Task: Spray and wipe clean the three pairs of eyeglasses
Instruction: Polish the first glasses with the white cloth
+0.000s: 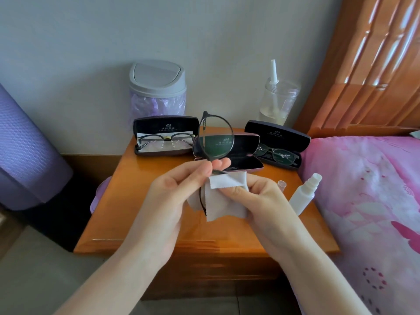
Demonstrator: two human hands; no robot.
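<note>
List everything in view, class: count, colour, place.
left case: one, black, back left
middle case: one, black, empty
right case: one, black, back right
held glasses: one, dark, in hands
left glasses: one, dark, left case
right glasses: one, dark, right case
cloth: one, grey, round held glasses
bottle: one, white, nightstand's right edge
cap: one, clear, beside bottle
bin: one, grey, behind left case
cup: one, clear, behind right case
nightstand: one, orange, centre
bed: one, pink, right
mat: one, purple, left
left hand: grips held glasses
right hand: pinches cloth

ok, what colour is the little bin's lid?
Light grey; the bin lid shows clearly in the head view.
</note>
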